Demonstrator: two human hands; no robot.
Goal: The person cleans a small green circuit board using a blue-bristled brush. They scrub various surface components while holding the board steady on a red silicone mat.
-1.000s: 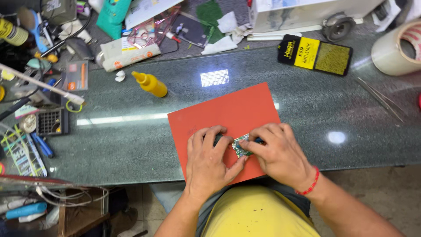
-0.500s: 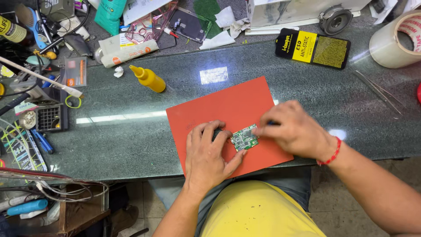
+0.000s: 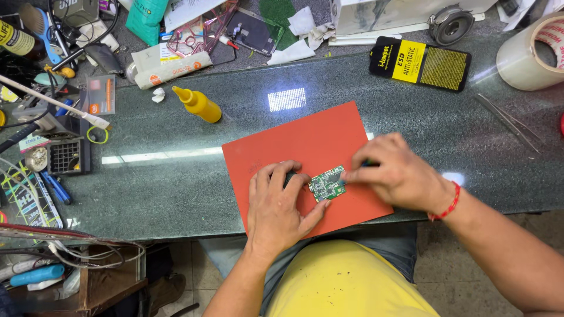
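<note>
A small green circuit board (image 3: 326, 183) lies on an orange-red mat (image 3: 305, 147) near the front edge of a dark green stone counter. My left hand (image 3: 279, 208) rests flat on the mat, fingertips against the board's left side. My right hand (image 3: 395, 173) sits at the board's right edge, fingers pinched on a small dark tool whose tip touches the board; most of the tool is hidden in the fist.
A yellow squeeze bottle (image 3: 198, 104) lies behind the mat. A black-and-yellow packet (image 3: 419, 63), a tape roll (image 3: 531, 56) and tweezers (image 3: 508, 120) are at the right. Tools, cables and a soldering stand (image 3: 67, 155) crowd the left.
My right hand has slid from over the board out to its right side, uncovering the board. My left hand stays beside it on the mat.
</note>
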